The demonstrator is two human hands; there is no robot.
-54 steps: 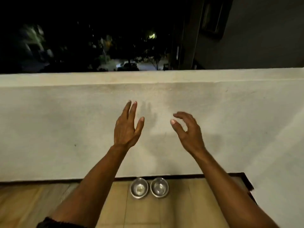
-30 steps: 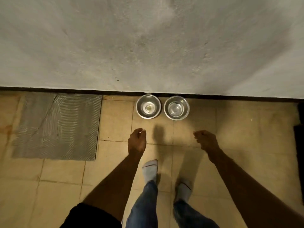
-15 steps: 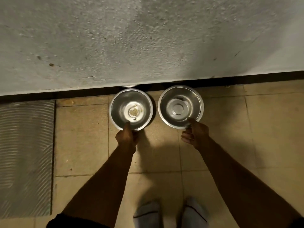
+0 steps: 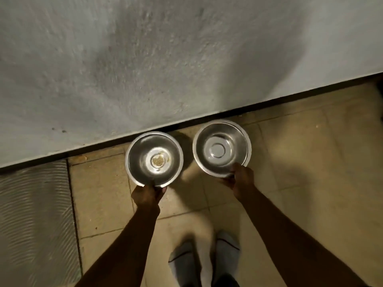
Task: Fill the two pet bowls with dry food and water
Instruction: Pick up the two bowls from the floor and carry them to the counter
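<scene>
While 0.5 s ago both hands only touched the near rims, each now has a bowl pinched and raised.

Change: bowls look lifted off the floor tiles (image 4: 99,193) w/ shadows beneath; judged from larger size and offset shadows, not certain.
L hand (image 4: 148,195): grip pinched on near rim of left bowl (image 4: 154,159), thumb over the lip, fingers under (hidden).
R hand (image 4: 242,177): grip pinched on near rim of right bowl (image 4: 221,148), same hold.
Left bowl contents: small dried tan residue at centre; otherwise bare steel.
Right bowl contents: nothing visible; no water sheen I can confirm.
Position: bowls side by side, apart, just in front of the wall (image 4: 145,59) base; person's socked feet (image 4: 205,259) below.
Mat (image 4: 33,214): ribbed, grey, at left, well apart from bowls.
Task status: est. early. Neither bowl holds food or water; no food bag or tap in view.
Meaning: pick-up done → next likely carry to a fill point; residue may want a rinse first.
Risk: one-point rim hold, bowls could tip once loaded; better to support from below.
</scene>
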